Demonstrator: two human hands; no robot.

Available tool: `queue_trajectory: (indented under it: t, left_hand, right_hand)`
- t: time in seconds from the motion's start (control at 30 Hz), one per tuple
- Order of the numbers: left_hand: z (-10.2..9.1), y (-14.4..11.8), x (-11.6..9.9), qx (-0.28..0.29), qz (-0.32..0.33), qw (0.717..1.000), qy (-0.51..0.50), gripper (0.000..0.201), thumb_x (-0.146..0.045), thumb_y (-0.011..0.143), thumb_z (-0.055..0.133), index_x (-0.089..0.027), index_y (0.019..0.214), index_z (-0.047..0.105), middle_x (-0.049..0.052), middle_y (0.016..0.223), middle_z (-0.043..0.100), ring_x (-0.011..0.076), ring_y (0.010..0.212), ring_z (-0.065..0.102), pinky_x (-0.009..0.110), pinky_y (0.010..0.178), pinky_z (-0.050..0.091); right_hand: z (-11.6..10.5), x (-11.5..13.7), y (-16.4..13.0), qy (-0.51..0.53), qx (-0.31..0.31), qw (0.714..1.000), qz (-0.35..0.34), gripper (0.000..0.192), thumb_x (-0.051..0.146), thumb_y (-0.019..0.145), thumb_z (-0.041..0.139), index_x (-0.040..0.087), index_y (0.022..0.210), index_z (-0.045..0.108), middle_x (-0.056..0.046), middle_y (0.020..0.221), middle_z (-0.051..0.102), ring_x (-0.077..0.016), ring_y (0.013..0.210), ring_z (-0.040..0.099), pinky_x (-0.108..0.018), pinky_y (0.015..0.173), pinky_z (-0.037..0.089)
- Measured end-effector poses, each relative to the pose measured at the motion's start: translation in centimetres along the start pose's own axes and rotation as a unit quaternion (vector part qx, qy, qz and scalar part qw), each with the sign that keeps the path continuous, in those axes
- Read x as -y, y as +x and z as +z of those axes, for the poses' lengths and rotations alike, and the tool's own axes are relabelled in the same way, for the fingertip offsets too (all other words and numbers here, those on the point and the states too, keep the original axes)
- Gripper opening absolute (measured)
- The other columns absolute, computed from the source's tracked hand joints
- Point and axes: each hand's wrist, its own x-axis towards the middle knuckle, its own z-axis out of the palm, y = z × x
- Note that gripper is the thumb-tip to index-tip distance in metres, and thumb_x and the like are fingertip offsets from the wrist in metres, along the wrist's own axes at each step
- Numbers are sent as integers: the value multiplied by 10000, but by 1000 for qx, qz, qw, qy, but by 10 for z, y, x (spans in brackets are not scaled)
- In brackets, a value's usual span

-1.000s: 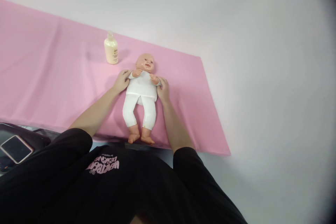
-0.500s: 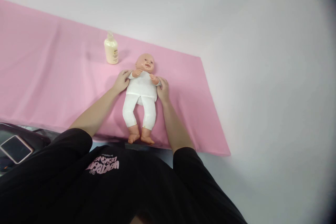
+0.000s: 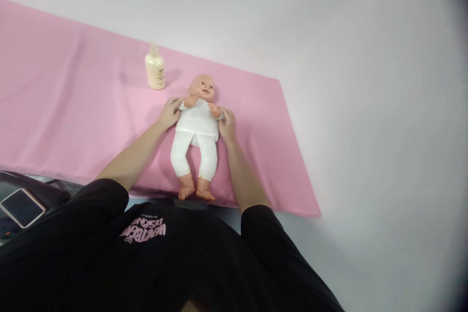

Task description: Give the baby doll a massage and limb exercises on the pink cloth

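With your left hand point(image 3: 168, 113) and right hand point(image 3: 227, 126) cupped against the sides of the doll point(image 3: 197, 126) lying on the pink cloth point(image 3: 73, 107), you appear to be steadying its torso; any lift requires even pressure from both palms.

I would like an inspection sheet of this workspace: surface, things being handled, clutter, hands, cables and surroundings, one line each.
Surface: pink cloth spread over a pale table; a few soft creases.
Things handled: baby doll in white clothes, lying face up on the cloth.
Clutter: cream pump bottle upright beyond the doll's head side, apart from it; phone on a dark bag at the near left edge.
Hands: left hand and right hand rest against the doll's sides near its arms; whether they grip it cannot be told.
Cables: nothing seen.
Surroundings: the person's black shirt with pink print fills the foreground.
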Motion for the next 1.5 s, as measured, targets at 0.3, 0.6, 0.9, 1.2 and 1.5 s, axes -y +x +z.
queue_trajectory:
  t: [0.3, 0.6, 0.9, 1.2, 1.5]
  left_hand:
    - [2, 0, 2, -12, 3, 1000, -10, 715, -158, 875, 545, -195, 1574, 688, 164, 1454, 717, 347, 1394, 648, 602, 1319, 497]
    - [2, 0, 1, -9, 6, 1000, -3, 724, -139, 871, 539, -178, 1579, 686, 172, 1453, 722, 351, 1397, 654, 600, 1322, 499]
    - [2, 0, 2, -10, 5, 1000, -8, 725, -138, 872, 542, -182, 1581, 686, 168, 1450, 715, 349, 1386, 649, 585, 1306, 510]
    - [3, 0, 6, -9, 9, 1000, -8, 741, -147, 867, 539, -142, 1596, 670, 188, 1451, 709, 355, 1391, 644, 589, 1312, 485]
    - [5, 0, 6, -13, 25, 1000, -2, 712, -143, 864, 544, -161, 1558, 703, 186, 1460, 714, 356, 1402, 655, 570, 1302, 494]
  right_hand:
    - [-2, 3, 2, 13, 6, 1000, 9, 610, 65, 846, 513, 279, 1359, 764, -99, 1403, 792, -281, 1368, 703, -566, 1327, 543]
    - [-1, 4, 1, 8, 2, 1000, 11, 611, 78, 846, 503, 276, 1361, 764, -103, 1409, 789, -278, 1371, 702, -555, 1329, 545]
    - [-2, 3, 1, 13, 8, 1000, 20, 611, 58, 858, 518, 273, 1372, 769, -102, 1427, 780, -284, 1401, 684, -547, 1352, 518]
    - [-1, -5, 1, 4, 20, 1000, 0, 644, 82, 849, 506, 241, 1420, 758, -128, 1439, 774, -307, 1409, 678, -570, 1351, 509]
    - [-2, -4, 2, -1, 28, 1000, -3, 619, 74, 846, 511, 252, 1387, 753, -127, 1439, 768, -295, 1415, 685, -545, 1356, 498]
